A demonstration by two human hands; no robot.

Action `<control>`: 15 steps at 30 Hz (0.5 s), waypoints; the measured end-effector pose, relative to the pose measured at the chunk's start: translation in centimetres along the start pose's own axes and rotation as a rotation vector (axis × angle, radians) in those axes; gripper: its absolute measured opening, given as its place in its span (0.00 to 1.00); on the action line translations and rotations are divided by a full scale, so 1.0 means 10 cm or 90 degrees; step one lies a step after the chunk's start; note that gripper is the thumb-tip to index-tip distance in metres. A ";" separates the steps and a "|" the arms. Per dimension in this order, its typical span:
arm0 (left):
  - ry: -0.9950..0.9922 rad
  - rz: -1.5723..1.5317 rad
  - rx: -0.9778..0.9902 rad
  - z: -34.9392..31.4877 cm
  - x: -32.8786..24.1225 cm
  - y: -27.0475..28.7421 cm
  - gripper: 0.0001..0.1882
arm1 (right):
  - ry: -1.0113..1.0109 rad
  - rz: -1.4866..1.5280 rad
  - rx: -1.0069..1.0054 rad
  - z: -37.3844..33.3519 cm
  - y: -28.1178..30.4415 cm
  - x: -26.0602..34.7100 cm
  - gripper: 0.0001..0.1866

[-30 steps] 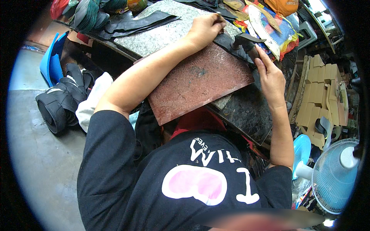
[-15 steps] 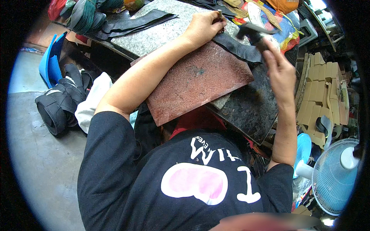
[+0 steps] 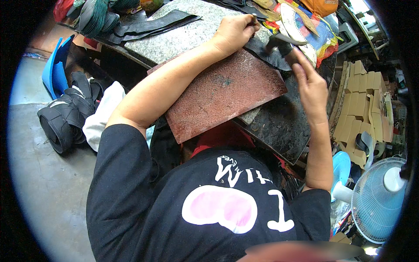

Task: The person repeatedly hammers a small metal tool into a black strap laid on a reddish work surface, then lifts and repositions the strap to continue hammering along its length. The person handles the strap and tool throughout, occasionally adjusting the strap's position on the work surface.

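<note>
My left hand [image 3: 235, 34] is closed above the light stone slab [image 3: 174, 41]. The tip of a short rod-like tool [image 3: 255, 16] pokes up from its fingers; the rest is hidden, so its exact kind does not show. Directly under and beside that hand, a black leather strip [image 3: 274, 60] runs to the right over the slab's edge. My right hand [image 3: 311, 85] grips a hammer [image 3: 286, 47], its dark head slightly blurred, just right of the left hand and over the strip. A reddish-brown board [image 3: 218, 94] lies below my left forearm.
More black leather strips [image 3: 152, 27] lie on the slab's left. Rolls of dark cord [image 3: 97, 19] sit at the far left. Colourful bags [image 3: 325, 32] crowd the far right. A fan [image 3: 377, 196] and stacked cardboard [image 3: 360, 96] stand right; black rolled material [image 3: 61, 118] rests on the floor left.
The hammer and my right hand have shifted left and slightly down, closer to my left hand. My left hand has moved slightly right, still closed on the rod-like tool.
</note>
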State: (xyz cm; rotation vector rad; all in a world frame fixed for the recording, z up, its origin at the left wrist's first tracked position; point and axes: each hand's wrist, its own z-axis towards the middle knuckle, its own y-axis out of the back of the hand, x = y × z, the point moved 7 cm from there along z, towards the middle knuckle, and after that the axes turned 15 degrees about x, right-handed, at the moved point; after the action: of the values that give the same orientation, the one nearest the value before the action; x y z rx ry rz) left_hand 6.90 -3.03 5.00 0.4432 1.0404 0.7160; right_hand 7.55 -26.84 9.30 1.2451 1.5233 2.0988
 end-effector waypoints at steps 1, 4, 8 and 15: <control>0.081 -0.163 0.003 0.01 0.17 -0.04 0.11 | -0.005 -0.056 0.029 -0.01 -0.06 0.03 0.19; 0.160 -0.492 -0.034 0.02 0.43 -0.15 0.10 | -0.009 -0.057 0.020 -0.07 -0.12 0.03 0.20; 0.153 -0.367 0.019 0.04 0.42 -0.16 0.10 | -0.046 -0.042 0.020 -0.07 -0.20 -0.18 0.20; 0.052 -0.196 0.040 0.05 0.15 -0.04 0.09 | 0.082 0.065 -0.054 0.01 0.22 0.21 0.19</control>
State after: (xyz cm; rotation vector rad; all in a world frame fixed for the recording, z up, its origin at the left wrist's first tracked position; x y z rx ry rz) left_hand 7.98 -2.21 4.02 0.3005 1.1794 0.4298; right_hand 6.87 -26.32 12.23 1.2034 1.4328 2.3246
